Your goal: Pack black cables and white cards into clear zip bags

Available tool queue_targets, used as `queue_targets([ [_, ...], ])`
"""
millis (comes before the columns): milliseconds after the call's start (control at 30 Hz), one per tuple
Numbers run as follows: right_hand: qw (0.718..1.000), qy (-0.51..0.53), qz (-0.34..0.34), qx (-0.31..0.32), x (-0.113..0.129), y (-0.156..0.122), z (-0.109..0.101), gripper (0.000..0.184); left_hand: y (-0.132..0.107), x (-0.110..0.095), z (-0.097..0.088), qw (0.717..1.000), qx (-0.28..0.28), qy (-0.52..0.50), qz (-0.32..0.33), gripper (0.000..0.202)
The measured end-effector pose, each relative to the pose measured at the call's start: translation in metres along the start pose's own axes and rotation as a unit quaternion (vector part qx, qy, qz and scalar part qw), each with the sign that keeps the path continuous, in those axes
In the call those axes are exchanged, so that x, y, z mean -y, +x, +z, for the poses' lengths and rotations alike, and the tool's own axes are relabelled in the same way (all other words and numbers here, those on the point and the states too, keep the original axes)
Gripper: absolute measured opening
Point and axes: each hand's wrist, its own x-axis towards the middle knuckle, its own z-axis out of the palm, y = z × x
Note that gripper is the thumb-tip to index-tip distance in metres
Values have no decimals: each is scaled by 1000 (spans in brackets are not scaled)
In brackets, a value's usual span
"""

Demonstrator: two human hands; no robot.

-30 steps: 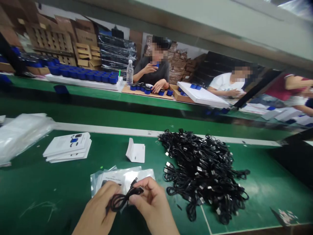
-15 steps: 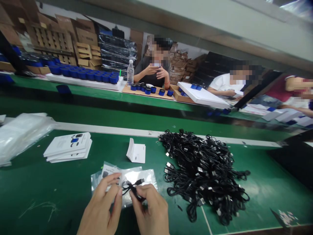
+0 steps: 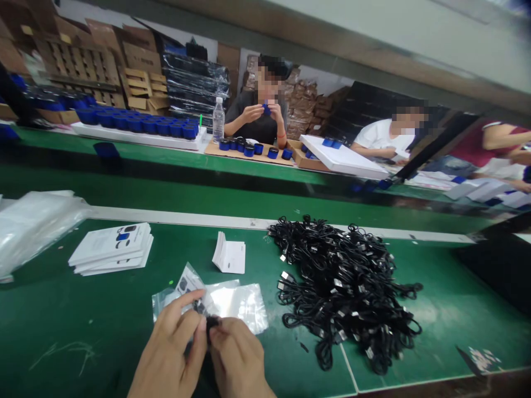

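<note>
My left hand (image 3: 172, 345) is closed on a small clear plastic bag (image 3: 188, 276) with a printed leaflet inside, its upper corner tilted up. Close against those fingers, my right hand (image 3: 238, 354) pinches a bundled black USB cable (image 3: 213, 321) at the bag's near side. Fingers cover most of the cable, so how far it sits inside the bag cannot be seen. More flat clear bags (image 3: 253, 309) lie on the green table under and beyond my hands.
Right of my hands lies a large heap of black cables (image 3: 340, 287). Folded white leaflets (image 3: 230, 254) stand ahead; a leaflet stack (image 3: 112, 249) and plastic bags (image 3: 37, 232) are leftward. Across the bench, a person (image 3: 265, 110) handles a blue item near blue cups (image 3: 249, 149).
My right hand has moved left with the cable, up against my left hand and the bag. The bag's leaflet corner has lifted. The person opposite now holds a blue item.
</note>
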Motion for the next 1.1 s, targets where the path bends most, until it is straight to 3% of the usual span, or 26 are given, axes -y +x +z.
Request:
queue_targets([
  [100, 995, 12, 83, -48, -1, 6, 2, 12, -4, -3, 0, 999, -3, 11, 36, 13],
  [200, 996, 1, 89, -32, 4, 16, -5, 11, -5, -2, -3, 1000, 14, -18, -4, 17],
  [267, 995, 1, 63, 79, 9, 24, -16, 14, -5, 2, -6, 998, 28, -36, -40, 20],
  [367, 961, -27, -3, 276, 14, 35, -32, 29, -4, 5, -9, 996, 30, -53, -72, 20],
  [467, 929, -104, -70, 348, 12, 40, -35, 30, -5, 1, -10, 996, 23, -61, -55, 17],
  [567, 928, -138, -96, 334, 7, 40, -32, 11, -5, -10, -11, 996, 0, -83, -46, 16],
  [700, 956, -58, -99, 271, 6, 39, -38, 19, 0, -12, -22, 992, -22, -118, -28, 15],
  [767, 968, 14, -58, 242, 8, 41, -45, 17, 5, -3, -32, 981, -6, -171, -96, 11],
  [800, 974, 49, -33, 220, 9, 41, -49, 14, 7, 2, -36, 962, 24, -227, -151, 26],
  [867, 977, 121, 9, 178, 9, 42, -55, 8, 10, 13, -40, 886, 121, -371, -250, 47],
  [933, 970, 167, 47, 171, 8, 43, -60, 8, 11, 19, -40, 792, 206, -486, -307, 45],
  [967, 965, 175, 64, 187, 8, 43, -63, 8, 11, 20, -39, 759, 223, -520, -322, 42],
  [1033, 954, 160, 83, 241, 7, 45, -70, 7, 9, 20, -35, 728, 218, -552, -342, 41],
  [1100, 947, 139, 69, 281, 7, 48, -78, 6, 6, 18, -32, 717, 203, -568, -349, 41],
])
